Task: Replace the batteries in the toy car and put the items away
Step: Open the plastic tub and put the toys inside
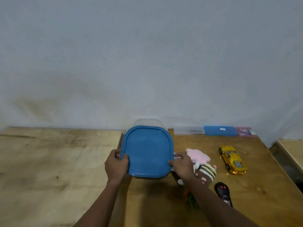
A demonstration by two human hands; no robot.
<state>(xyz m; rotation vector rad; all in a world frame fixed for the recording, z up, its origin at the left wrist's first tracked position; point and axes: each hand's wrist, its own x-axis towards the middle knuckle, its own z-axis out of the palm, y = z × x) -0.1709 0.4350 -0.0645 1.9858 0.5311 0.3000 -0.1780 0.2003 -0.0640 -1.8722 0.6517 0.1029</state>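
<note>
left hand point(115, 166) and right hand point(182, 166) hold a blue lid point(147, 151) at the desk's point(246, 202) left edge
each hand grips a near corner of the lid; a clear tub point(147, 121) seems to sit under it, only its far rim showing. a pink plush toy point(199, 155) and a striped plush toy point(208, 172) lie just beside the right hand. the yellow toy car point(232, 159) lies towards the right edge, the black remote control point(223, 193) closer to the near edge. along the far edge stand a clear box point(188, 130), a blue box point(220, 131) and a pinkish box point(245, 131).
</note>
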